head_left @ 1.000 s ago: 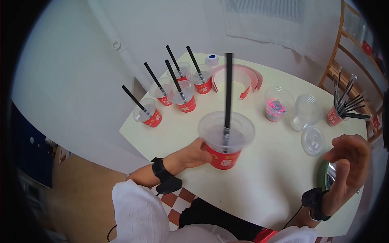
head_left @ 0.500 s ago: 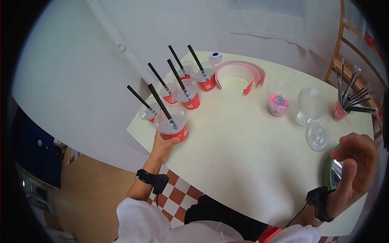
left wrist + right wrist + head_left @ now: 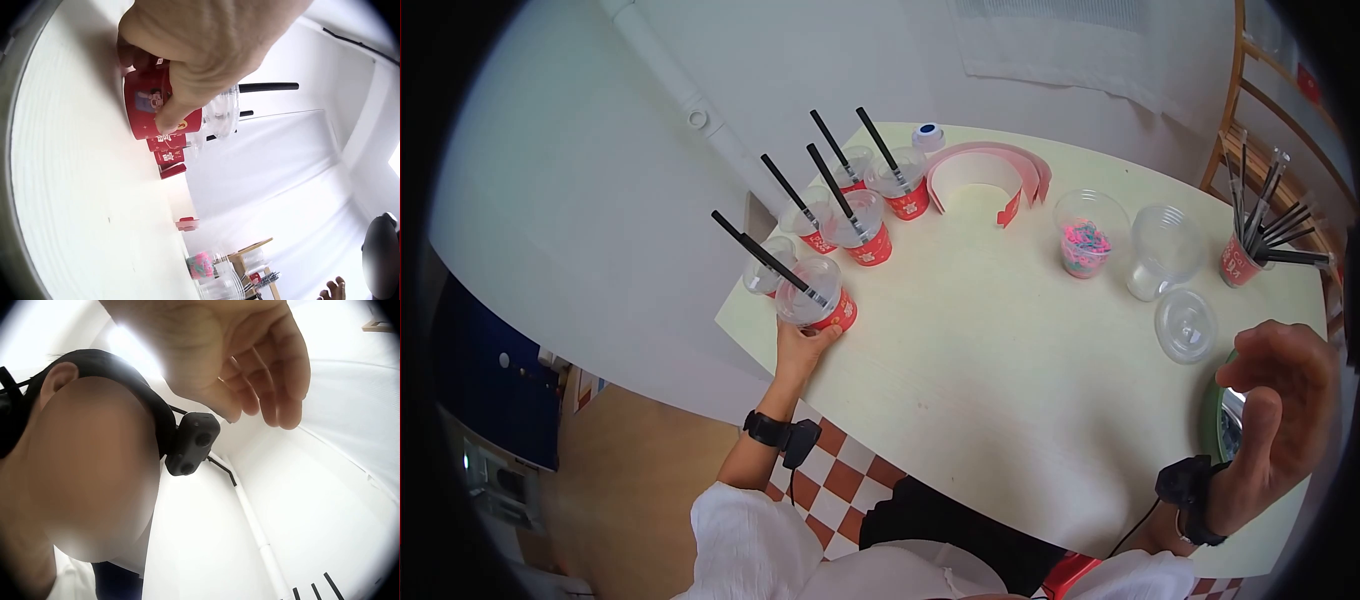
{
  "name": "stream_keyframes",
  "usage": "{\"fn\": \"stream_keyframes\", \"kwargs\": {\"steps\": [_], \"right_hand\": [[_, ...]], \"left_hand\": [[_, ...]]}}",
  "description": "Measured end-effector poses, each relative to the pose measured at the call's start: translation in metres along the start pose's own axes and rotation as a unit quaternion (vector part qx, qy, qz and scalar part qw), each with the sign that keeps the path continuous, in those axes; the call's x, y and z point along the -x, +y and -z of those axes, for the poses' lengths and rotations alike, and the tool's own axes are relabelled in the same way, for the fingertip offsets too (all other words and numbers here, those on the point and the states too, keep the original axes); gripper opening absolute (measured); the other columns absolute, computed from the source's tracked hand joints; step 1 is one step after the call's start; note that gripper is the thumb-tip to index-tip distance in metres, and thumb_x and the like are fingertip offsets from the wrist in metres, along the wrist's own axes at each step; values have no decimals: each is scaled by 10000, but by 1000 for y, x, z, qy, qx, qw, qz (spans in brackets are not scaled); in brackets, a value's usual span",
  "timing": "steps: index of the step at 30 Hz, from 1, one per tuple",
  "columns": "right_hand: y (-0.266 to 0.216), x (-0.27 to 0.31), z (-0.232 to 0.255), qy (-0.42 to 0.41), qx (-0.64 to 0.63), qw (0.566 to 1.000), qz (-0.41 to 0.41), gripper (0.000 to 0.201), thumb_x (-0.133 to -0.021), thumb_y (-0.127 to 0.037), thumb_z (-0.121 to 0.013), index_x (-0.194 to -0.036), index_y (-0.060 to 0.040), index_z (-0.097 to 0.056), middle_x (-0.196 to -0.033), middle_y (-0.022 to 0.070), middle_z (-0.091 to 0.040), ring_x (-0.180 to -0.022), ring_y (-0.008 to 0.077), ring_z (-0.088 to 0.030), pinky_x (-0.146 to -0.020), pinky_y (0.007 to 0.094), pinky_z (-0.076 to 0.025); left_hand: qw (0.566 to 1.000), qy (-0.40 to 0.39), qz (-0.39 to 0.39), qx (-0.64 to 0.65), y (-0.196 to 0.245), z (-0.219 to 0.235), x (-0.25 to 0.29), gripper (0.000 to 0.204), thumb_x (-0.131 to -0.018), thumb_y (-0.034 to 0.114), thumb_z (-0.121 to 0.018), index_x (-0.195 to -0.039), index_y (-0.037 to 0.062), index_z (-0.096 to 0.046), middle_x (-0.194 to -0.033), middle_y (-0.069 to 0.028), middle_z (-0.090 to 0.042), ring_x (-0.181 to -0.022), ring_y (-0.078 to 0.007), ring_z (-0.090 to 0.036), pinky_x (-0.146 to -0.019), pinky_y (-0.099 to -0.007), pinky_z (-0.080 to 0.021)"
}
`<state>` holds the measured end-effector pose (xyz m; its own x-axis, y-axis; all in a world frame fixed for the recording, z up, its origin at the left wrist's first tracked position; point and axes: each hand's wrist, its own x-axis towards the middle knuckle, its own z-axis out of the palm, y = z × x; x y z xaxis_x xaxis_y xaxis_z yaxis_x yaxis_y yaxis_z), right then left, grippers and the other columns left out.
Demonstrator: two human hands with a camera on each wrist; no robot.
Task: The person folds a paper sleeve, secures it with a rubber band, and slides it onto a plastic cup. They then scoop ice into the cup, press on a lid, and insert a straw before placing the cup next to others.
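Observation:
At the table's left edge in the head view, the left hand (image 3: 802,355) grips a lidded clear cup with a red sleeve (image 3: 836,314) and a black straw. In the left wrist view its thumb and fingers curl round the red sleeve (image 3: 144,103), and the cup stands upright on the table. Several similar cups with straws stand just behind it, among them one with a red sleeve (image 3: 870,246). The right hand (image 3: 1280,415) hangs in the air at the right, palm up and fingers loosely bent, holding nothing; the right wrist view shows the same hand (image 3: 250,356).
Pink curved sleeves (image 3: 1034,172) lie at the back beside a small white-and-blue item (image 3: 928,138). Farther right are a cup of pink and teal bits (image 3: 1086,250), clear cups (image 3: 1166,245), a clear lid (image 3: 1185,326), a cup of straws (image 3: 1238,264) and a green-rimmed dish (image 3: 1213,410).
The left hand has carried its cup from the front middle to the left edge and set it among the others. The right hand has stayed nearly still.

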<state>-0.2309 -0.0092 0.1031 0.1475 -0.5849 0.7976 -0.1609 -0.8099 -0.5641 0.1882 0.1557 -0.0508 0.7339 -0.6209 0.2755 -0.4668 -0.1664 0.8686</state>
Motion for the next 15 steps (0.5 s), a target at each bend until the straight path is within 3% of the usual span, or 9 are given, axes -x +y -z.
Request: {"fn": "stream_keyframes", "kwargs": {"steps": [2, 8, 11, 15], "right_hand": [[-1, 0, 2, 2, 5, 1000, -2, 388, -856, -290, -590, -1055, 39, -545, -901, 154, -569, -616, 165, -576, -545, 241, -469], [-3, 1, 7, -14, 1, 1000, -9, 381, -862, -283, -584, -1053, 44, -543, -902, 154, -561, -643, 173, -585, -541, 244, -473], [1, 1, 8, -17, 0, 1000, 7, 379, -863, -282, -583, -1051, 45, -543, -898, 152, -559, -660, 174, -586, -534, 245, -470], [0, 2, 9, -10, 5, 1000, -2, 387, -867, -294, -577, -1050, 46, -544, -897, 151, -558, -667, 174, -581, -536, 247, -468]], "left_hand": [[1000, 24, -14, -7, -7, -2, -5, 700, -664, 83, -796, -1225, -10, -388, -1065, -77, -523, -846, -128, -522, -749, -272, -459], [991, 92, 75, 64, -5, -12, -7, 505, -709, 114, -768, -1052, 24, -409, -918, -26, -469, -767, -96, -456, -692, -219, -429], [986, 93, 120, 66, -3, -12, -2, 401, -741, 112, -733, -992, 54, -426, -867, 1, -432, -749, -79, -418, -671, -203, -397], [987, 34, 140, 72, 6, -10, 12, 297, -771, 104, -695, -940, 72, -453, -840, 18, -411, -743, -60, -393, -659, -186, -364]]}}
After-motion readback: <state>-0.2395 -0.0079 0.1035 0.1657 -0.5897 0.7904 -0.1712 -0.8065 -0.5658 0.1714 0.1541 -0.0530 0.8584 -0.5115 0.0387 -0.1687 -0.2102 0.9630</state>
